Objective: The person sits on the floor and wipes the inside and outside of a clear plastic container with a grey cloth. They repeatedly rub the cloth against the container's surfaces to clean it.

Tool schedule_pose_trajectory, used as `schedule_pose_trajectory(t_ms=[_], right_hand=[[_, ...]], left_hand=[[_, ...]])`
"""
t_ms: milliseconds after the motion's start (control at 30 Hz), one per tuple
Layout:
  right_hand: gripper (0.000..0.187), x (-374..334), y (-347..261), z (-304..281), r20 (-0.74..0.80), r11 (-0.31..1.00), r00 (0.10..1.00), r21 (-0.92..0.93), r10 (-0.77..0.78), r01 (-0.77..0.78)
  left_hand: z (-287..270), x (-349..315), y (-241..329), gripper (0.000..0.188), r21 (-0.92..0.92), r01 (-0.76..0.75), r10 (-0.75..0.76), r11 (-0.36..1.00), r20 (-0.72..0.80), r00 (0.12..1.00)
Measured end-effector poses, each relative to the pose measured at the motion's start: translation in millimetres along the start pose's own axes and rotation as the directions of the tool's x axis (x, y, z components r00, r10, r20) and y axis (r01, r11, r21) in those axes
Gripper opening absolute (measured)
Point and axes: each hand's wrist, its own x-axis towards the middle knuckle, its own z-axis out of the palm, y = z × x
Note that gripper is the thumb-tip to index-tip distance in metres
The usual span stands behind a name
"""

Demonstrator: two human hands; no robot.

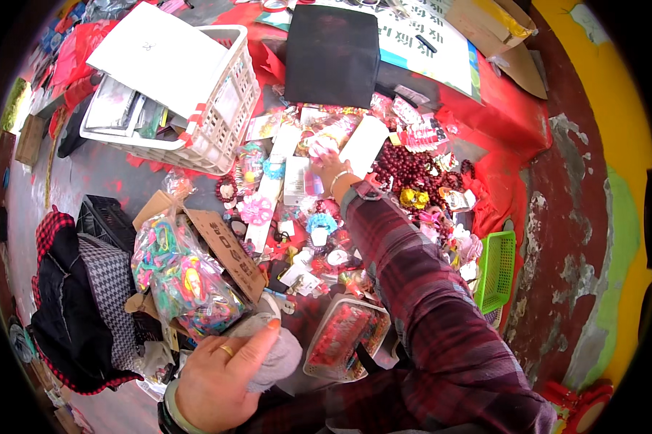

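My right hand (331,172), with a bracelet at its wrist, reaches far into a spread of small trinkets. Its fingertips are closed on a pink ruffled hair accessory (323,147), partly hidden among wrapped pieces. Next to that hand lie a white box (295,181) and a long white card strip (366,143). A pink flower hair tie (256,209) and a blue ruffled one (321,222) lie nearer. At the lower left, my left hand (221,376), wearing a ring, rests with a finger stretched over a soft grey thing (279,358); no object shows in its grasp.
Dark red beads (404,170) heap to the right, before a green basket (496,271). A clear bag of colourful pieces (188,275) leans in a cardboard box (228,253). A white crate (228,108), a black box (333,58) and a small basket (347,336) surround the spread.
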Motion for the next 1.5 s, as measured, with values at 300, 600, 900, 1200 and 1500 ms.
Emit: schedule_pose_trajectory(t_ms=[300,600,900,1200,1500], right_hand=[[0.055,-71.2,19.0,40.1,0.194,0.964,0.965,0.163,0.178,-0.211],[0.057,-140.5,108.3,39.8,0.626,0.979,0.76,-0.194,0.175,-0.066],[0.07,66.5,46.0,84.6,0.036,0.368,0.897,0.904,0.441,-0.217],[0.073,114.4,41.3,84.1,0.454,-0.263,0.745,0.891,0.488,-0.37],[0.082,139.7,8.9,43.7,0.346,-0.189,0.701,0.937,0.624,-0.294]], left_hand=[[-0.1,-5.0,-5.7,0.06,-0.047,-0.081,0.078,0.996,-0.065,0.995],[2.2,-19.6,3.4,0.062,-0.063,-0.119,0.12,0.991,-0.002,0.993],[1.2,-2.5,-5.2,0.065,-0.061,-0.097,0.097,0.993,-0.001,0.995],[-2.3,1.5,-29.3,0.062,-0.091,-0.12,0.116,0.989,-0.042,0.992],[-5.6,6.7,-40.3,0.06,-0.107,-0.109,0.102,0.988,-0.067,0.992]])
